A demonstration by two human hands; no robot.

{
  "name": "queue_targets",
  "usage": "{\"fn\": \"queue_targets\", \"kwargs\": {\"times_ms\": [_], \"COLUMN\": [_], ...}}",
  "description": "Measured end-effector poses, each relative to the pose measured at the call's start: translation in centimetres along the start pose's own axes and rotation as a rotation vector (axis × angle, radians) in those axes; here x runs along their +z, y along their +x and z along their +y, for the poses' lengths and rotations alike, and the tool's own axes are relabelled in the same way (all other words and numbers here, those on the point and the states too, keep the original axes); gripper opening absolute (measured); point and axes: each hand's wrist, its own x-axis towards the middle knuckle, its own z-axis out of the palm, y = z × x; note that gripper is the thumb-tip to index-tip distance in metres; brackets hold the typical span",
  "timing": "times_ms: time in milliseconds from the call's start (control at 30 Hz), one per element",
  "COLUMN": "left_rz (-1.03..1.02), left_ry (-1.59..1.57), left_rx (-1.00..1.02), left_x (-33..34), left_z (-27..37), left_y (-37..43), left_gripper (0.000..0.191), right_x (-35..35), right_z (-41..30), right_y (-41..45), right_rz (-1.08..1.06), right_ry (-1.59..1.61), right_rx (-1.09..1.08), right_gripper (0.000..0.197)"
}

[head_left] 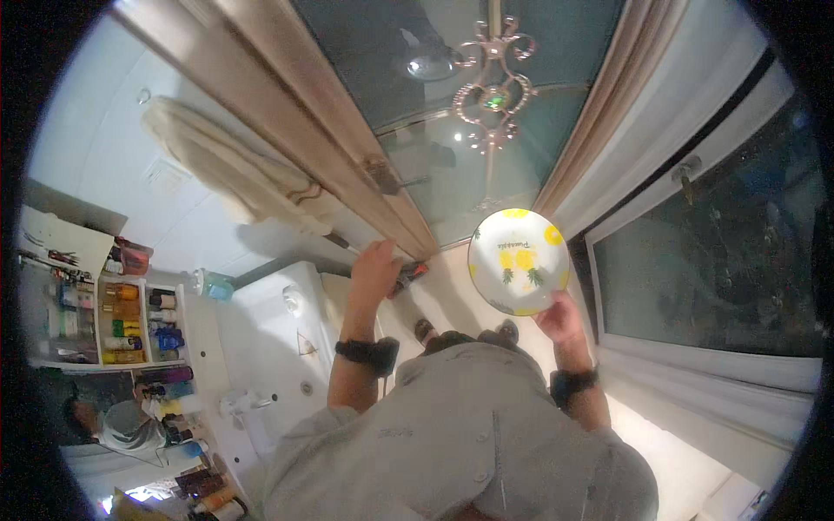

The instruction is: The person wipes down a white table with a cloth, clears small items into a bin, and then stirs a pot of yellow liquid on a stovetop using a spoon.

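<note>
My right hand (561,317) grips the lower rim of a round white plate (518,260) with a yellow and green pineapple print and some lettering. The plate's printed face is turned up toward me, above the light floor. My left hand (376,270) is bent at the wrist beside the corner of the washbasin and the wooden door frame (339,137). A thin dark-ended rod (340,242) meets its far side, and a red and black object (410,277) shows just past it. Whether those fingers close on the rod is hidden.
On the left is a white washbasin (260,325) with a chrome faucet (244,402); shelves (143,319) of bottles stand beyond. A cream towel (228,169) hangs on the wall. Ahead is a glass door (430,150) with an ornate metal decoration (493,98); a dark window (710,234) is at right.
</note>
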Motion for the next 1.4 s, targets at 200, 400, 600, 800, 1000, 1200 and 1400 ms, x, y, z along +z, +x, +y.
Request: {"fn": "queue_targets", "kwargs": {"times_ms": [200, 400, 600, 800, 1000, 1200, 1400], "left_rz": [0.163, 0.168, -0.153, -0.373, -0.194, 0.053, 0.076], "left_ry": [0.115, 0.411, 0.098, 0.100, 0.109, 0.330, 0.358], "left_rx": [0.196, 0.284, 0.237, 0.273, 0.347, 0.216, 0.124], "left_x": [4.4, 5.2, 3.5, 5.0, 5.1, 3.2, 6.1], "left_z": [3.9, 3.6, 11.2, 14.9, 11.8, 7.5, 2.5], "left_y": [1.4, 6.5, 7.8, 9.4, 13.0, 15.6, 16.2], "left_gripper": [0.044, 0.045, 0.051, 0.055, 0.058, 0.047, 0.052], "right_x": [-6.4, -7.8, -11.0, -8.5, -7.5, -6.8, -6.8], "right_z": [-4.1, -6.4, -6.0, -3.8, -0.3, 2.6, 4.2], "right_y": [-3.8, -8.6, -11.5, -15.0, -17.3, -17.5, -16.5], "right_rz": [0.018, 0.074, 0.113, 0.140, 0.150, 0.205, 0.201], "right_ry": [0.051, 0.081, 0.120, 0.102, 0.144, 0.168, 0.196], "right_rx": [-0.046, -0.194, -0.338, -0.623, -0.803, -0.878, -0.812], "right_gripper": [0.052, 0.054, 0.054, 0.059, 0.059, 0.059, 0.059]}}
